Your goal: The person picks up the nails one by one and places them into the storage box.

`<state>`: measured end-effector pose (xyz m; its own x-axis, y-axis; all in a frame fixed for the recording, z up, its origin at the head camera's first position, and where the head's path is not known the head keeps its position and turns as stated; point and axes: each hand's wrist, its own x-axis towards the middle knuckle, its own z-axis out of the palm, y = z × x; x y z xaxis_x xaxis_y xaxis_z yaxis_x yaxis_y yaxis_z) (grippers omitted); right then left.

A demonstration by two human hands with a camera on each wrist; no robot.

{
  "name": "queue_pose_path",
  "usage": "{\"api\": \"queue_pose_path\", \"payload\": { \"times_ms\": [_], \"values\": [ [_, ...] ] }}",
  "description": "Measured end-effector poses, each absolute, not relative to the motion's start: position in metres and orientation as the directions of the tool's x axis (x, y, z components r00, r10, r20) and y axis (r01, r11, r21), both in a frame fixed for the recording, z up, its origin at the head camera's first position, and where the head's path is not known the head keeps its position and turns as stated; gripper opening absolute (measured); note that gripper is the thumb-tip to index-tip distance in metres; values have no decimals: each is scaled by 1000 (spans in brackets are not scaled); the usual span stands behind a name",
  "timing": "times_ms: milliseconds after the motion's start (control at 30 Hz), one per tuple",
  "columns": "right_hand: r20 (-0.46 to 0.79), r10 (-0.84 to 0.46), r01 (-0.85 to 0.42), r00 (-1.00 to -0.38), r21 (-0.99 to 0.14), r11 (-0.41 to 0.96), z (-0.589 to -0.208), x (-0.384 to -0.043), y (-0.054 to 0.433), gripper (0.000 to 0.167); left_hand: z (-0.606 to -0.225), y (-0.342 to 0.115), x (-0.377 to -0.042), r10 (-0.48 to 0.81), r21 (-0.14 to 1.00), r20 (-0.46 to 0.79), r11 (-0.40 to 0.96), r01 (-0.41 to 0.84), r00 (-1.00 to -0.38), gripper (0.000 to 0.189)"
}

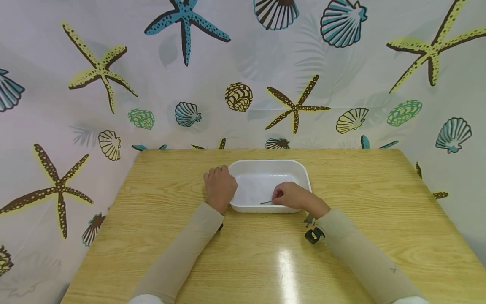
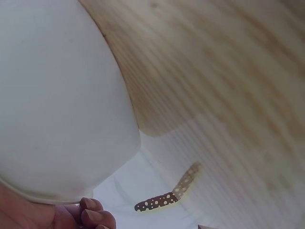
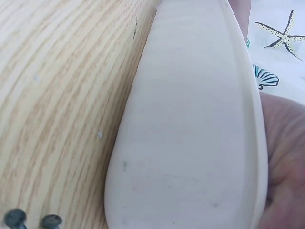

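Observation:
A white oblong tub [image 1: 269, 209] stands on the wooden table. My left hand [image 1: 220, 185] grips its left end, with bent fingers [image 2: 93, 217] by the rim in the left wrist view. My right hand [image 1: 290, 195] reaches over the near rim and pinches a thin metal screw [image 1: 266, 202] between thumb and fingers. The screw lies nearly level inside the tub, pointing left. In the right wrist view the tub's outer wall hides the fingertips, and part of the right hand [image 3: 283, 157] shows beyond the rim.
Several small metal pieces [image 1: 309, 220] lie on the table just outside the tub's near right corner; round screw heads [image 3: 15, 218] show there up close. A black piece with a yellow mark [image 1: 314, 235] is beside my right sleeve. A patterned cloth [image 1: 243, 55] hangs behind the table.

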<state>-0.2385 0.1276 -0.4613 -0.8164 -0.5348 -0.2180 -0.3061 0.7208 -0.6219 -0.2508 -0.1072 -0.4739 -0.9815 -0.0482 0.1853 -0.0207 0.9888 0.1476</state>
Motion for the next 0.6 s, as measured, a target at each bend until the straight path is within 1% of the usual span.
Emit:
{"api": "queue_pose_path", "payload": {
  "times_ms": [433,600],
  "values": [
    [-226,-485,-269,-845,-604,750,-461,-238,126,8,-471,-106,-251,-64,171,151,985,-38,-986,24],
    [-241,-488,-267,-839,-600,754,-462,-240,125,7,-471,-106,-251,-69,170,160,985,-41,-985,23]
  ]
}}
